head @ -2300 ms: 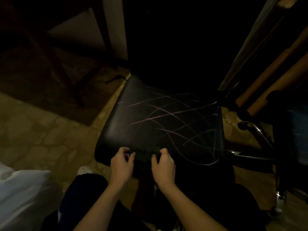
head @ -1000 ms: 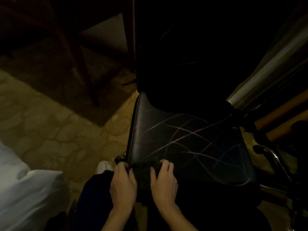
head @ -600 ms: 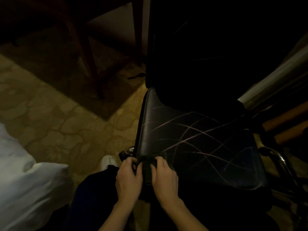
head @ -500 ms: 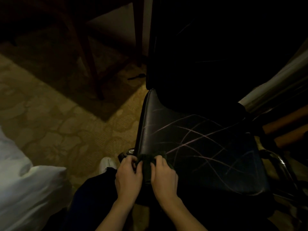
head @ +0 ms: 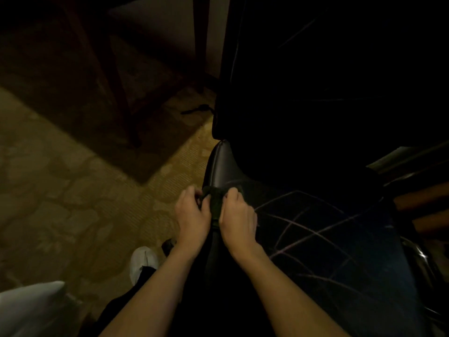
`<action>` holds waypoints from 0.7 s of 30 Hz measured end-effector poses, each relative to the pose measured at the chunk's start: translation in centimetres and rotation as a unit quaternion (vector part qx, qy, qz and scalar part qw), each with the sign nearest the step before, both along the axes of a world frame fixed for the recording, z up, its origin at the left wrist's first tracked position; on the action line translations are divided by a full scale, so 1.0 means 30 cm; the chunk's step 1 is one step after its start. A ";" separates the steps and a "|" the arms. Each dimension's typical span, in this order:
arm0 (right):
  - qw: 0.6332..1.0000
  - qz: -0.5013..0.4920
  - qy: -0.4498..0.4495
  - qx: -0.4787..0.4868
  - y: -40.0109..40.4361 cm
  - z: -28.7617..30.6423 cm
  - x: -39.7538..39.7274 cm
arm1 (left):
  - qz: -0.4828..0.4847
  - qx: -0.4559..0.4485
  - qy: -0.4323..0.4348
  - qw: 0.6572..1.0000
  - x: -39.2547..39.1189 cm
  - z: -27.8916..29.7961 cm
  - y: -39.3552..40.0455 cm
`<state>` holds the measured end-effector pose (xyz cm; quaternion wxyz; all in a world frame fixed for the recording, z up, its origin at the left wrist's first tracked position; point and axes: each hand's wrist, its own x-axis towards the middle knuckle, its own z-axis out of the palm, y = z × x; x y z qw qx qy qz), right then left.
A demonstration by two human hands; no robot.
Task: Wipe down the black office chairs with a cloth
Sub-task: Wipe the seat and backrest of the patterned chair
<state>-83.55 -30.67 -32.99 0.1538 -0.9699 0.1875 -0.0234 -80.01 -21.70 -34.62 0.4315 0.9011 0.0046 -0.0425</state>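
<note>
Both hands, left hand [head: 192, 215] & right hand [head: 239, 218], grip cloth [head: 215, 200] on chair seat [head: 328, 239]

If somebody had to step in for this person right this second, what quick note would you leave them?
Left hand and right hand both grip the dark cloth, bunched between them at the left edge of the black chair seat.
Done: cannot tell how much of the seat is wiped; pale streaks cross it.
Left: wipe across the seat, then the dark backrest, then any other chairs.
</note>
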 end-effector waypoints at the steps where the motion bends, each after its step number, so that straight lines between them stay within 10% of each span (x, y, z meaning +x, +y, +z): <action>1: 1.000 0.008 0.010 -0.010 -0.020 0.002 0.038 | -0.005 0.003 0.002 1.000 0.039 0.002 -0.017; 21: 0.978 0.159 0.115 -0.062 -0.026 0.084 -0.090 | -0.020 0.048 0.064 0.997 -0.114 0.076 0.025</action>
